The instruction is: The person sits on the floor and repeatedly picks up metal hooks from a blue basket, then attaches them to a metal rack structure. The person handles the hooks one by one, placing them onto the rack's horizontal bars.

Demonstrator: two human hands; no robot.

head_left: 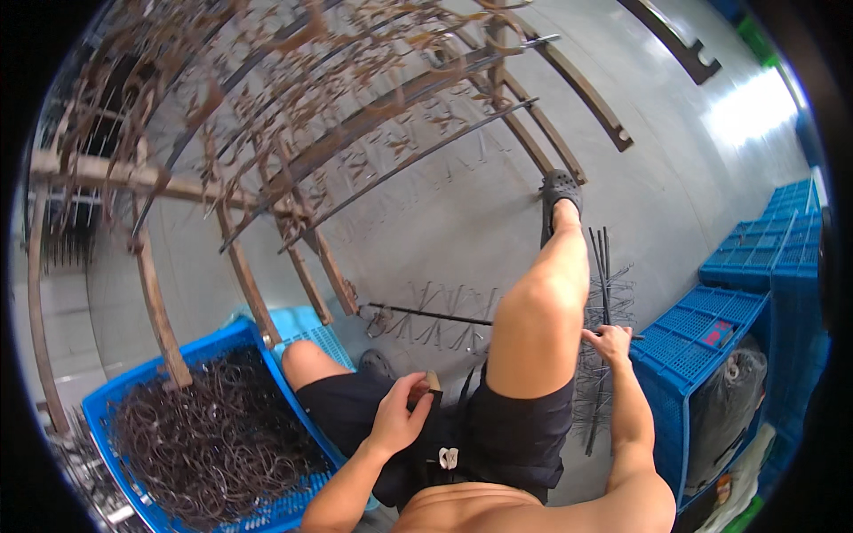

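1. The right hand [610, 343], right of centre, is closed around a black rod [426, 314] near its right end; the tip pokes out past the fingers.
2. That rod runs nearly level across the middle of the frame, passing behind the raised right leg [538, 311]. Thin wire hooks [435, 332] show along its left part.
3. The left hand [402, 416], at lower centre, has its fingers curled in front of the dark shorts [524, 426]. A small tan-and-black piece [433, 381] shows beside the fingertips; whether they grip it, I cannot tell.
4. More dark rods [606, 275] lie on the grey floor [675, 160], right of the leg, with wire hooks around them.
5. At lower left, a blue basket [284, 380] holds a heap of dark, curly strips [218, 431].
6. A brown rack [382, 118] fills the upper left, hung with brown strips, partly blurred.
7. Blue crates [702, 324] stand along the right side; the nearest has a dark plastic bag [733, 391] inside.
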